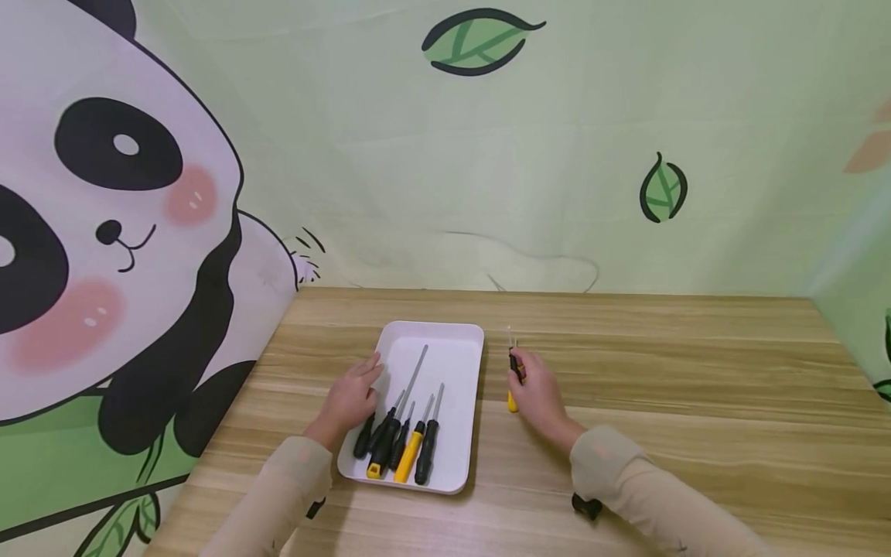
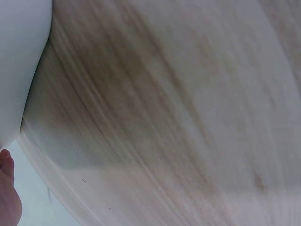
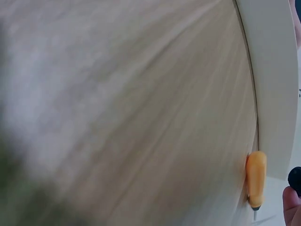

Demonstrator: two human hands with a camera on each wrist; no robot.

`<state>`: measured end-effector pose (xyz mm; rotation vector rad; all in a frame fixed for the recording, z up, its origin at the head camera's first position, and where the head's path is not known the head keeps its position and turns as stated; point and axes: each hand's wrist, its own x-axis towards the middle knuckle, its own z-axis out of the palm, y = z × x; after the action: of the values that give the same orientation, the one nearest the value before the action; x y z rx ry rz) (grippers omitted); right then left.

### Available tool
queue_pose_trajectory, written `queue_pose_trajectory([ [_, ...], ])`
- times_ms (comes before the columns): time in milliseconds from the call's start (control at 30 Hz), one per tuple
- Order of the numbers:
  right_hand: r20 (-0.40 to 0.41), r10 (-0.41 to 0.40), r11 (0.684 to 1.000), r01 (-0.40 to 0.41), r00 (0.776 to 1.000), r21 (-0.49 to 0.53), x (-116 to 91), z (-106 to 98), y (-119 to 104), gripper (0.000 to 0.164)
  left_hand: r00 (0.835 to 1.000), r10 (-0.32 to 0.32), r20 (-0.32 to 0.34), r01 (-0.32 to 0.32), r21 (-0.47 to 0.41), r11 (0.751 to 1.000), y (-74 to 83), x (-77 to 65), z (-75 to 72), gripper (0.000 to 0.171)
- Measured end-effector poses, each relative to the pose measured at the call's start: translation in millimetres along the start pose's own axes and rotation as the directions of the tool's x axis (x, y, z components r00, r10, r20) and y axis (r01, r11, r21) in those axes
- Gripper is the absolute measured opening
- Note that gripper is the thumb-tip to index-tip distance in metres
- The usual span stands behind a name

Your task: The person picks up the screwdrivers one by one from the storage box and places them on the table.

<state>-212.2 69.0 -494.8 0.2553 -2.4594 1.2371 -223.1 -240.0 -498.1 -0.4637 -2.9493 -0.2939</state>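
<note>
In the head view, a white tray holds several screwdrivers, most with black handles. One yellow-handled screwdriver lies among them, beside a long black one on its right. My left hand grips the tray's left rim. To the right of the tray, my right hand pinches a small black-handled screwdriver, its thin shaft pointing away from me. Beneath that hand, another yellow-handled screwdriver lies on the table beside the tray wall; the fingers partly hide it in the head view.
The wood-grain table runs back to a pale green wall cloth printed with leaves. A large printed panda fills the left side. Bare tabletop stretches right of my right hand.
</note>
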Motion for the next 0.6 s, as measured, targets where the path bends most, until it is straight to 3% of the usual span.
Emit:
queue_pose_trajectory([
  [300, 0.058, 0.135, 0.991, -0.135, 0.989, -0.006, 5, -6, 11, 0.031, 1.0, 0.008, -0.01, -0.007, 0.004, 1.0, -1.6, 0.8, 2.1, 0.043],
  [600, 0.094, 0.194, 0.979, -0.187, 0.976, -0.076, 7, -9, 20, 0.033, 1.0, 0.002, -0.011, -0.002, 0.013, 1.0, 0.2, 0.1, 1.4, 0.043],
])
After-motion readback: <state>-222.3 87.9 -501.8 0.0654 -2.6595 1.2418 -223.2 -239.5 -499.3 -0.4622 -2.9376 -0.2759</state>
